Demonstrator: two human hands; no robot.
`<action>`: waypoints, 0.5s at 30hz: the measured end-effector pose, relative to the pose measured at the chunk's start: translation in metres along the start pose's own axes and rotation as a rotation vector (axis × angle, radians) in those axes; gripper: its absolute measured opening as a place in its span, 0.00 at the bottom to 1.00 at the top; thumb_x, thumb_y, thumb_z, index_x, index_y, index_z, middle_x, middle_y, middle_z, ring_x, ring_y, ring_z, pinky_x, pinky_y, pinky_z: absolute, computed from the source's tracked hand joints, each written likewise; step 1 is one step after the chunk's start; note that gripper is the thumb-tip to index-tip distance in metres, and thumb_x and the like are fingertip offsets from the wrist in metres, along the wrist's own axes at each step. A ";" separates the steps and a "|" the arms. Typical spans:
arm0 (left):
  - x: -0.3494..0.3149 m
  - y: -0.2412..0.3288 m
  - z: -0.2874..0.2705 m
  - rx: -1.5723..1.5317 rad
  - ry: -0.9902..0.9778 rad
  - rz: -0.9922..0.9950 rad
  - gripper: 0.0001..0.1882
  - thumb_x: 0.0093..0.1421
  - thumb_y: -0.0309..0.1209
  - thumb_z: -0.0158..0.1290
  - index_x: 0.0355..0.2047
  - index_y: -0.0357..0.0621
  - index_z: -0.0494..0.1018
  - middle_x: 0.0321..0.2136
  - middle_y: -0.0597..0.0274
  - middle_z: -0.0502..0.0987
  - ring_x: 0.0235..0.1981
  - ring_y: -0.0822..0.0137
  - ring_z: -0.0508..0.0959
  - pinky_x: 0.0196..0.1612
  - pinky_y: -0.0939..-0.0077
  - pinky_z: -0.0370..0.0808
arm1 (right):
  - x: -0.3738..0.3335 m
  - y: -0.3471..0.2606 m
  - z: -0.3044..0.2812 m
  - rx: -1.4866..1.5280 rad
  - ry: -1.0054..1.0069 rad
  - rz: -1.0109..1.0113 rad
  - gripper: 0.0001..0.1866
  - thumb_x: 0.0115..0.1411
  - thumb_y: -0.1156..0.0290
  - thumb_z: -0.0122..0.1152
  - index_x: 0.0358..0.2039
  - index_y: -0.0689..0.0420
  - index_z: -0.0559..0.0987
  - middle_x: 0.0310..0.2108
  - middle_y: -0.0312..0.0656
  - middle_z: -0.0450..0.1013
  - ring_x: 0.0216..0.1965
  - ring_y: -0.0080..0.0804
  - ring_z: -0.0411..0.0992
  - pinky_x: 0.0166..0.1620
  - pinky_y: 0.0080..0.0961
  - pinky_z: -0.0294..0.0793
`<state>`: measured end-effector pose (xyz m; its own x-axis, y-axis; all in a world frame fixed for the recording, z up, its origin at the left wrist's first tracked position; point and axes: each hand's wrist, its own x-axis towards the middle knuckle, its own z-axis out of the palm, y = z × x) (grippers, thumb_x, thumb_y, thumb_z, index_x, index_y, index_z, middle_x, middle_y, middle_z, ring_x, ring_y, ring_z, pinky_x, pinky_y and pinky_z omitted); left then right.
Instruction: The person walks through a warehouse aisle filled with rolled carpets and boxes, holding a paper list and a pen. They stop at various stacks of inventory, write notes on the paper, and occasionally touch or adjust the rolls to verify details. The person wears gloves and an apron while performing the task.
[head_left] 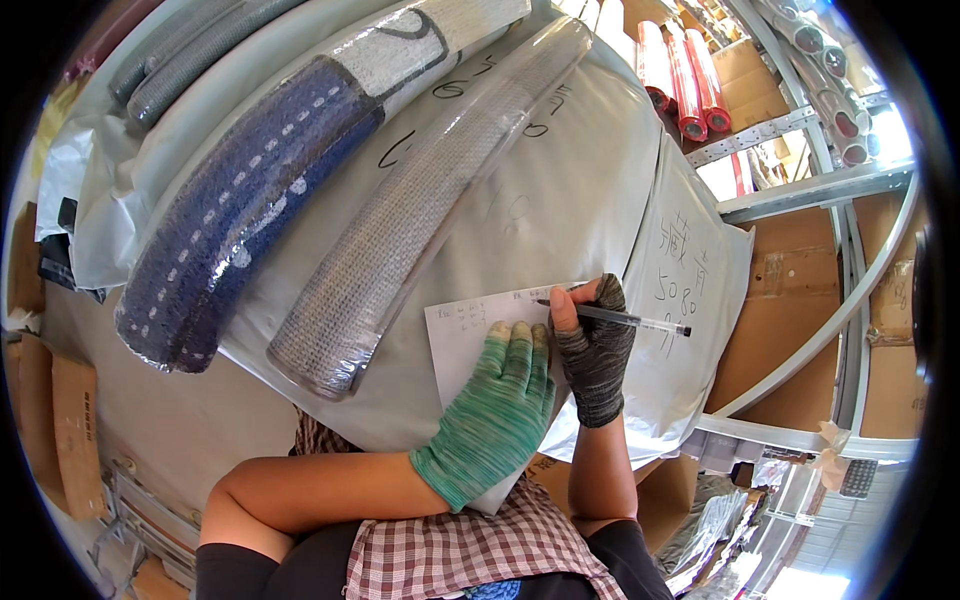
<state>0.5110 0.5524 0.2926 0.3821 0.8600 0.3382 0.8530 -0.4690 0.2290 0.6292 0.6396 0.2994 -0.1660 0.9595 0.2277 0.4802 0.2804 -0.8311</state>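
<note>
Head view, frame centre: the left hand (pixel 497 405) (green glove) lies flat, fingers spread, pressing a sheet of paper (pixel 468 330) onto a grey bag (pixel 560 200). The right hand (pixel 595 345) (dark glove) pinches a pen (pixel 625 319), its tip on the sheet.

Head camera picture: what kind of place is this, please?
Probably a warehouse or stockroom for textiles. Metal shelves hold red rolls and cardboard boxes, wrapped rolls of fabric lie on a big grey sack, and the right hand writes on a paper with a pen.
</note>
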 end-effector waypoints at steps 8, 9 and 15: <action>0.001 0.000 -0.001 -0.004 0.010 0.000 0.20 0.52 0.31 0.45 0.43 0.31 0.71 0.47 0.39 0.70 0.50 0.47 0.70 0.58 0.50 0.60 | -0.003 0.003 0.005 -0.060 0.015 -0.006 0.12 0.55 0.68 0.63 0.23 0.58 0.69 0.17 0.35 0.65 0.19 0.22 0.62 0.25 0.20 0.64; 0.001 0.000 -0.001 -0.012 0.013 -0.003 0.19 0.52 0.31 0.45 0.42 0.31 0.71 0.47 0.39 0.70 0.50 0.47 0.70 0.58 0.50 0.60 | -0.002 0.003 0.005 -0.096 0.015 -0.034 0.12 0.55 0.69 0.63 0.23 0.58 0.69 0.17 0.35 0.65 0.19 0.22 0.62 0.25 0.20 0.64; 0.000 0.000 0.001 -0.032 0.034 -0.007 0.19 0.52 0.31 0.45 0.41 0.31 0.71 0.46 0.39 0.70 0.50 0.47 0.70 0.58 0.50 0.61 | -0.003 0.007 0.005 -0.054 0.036 -0.027 0.11 0.56 0.70 0.62 0.23 0.58 0.68 0.17 0.35 0.65 0.18 0.22 0.62 0.24 0.20 0.63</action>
<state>0.5112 0.5529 0.2920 0.3637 0.8562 0.3668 0.8436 -0.4698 0.2601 0.6287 0.6381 0.2905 -0.1488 0.9518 0.2682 0.5220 0.3059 -0.7962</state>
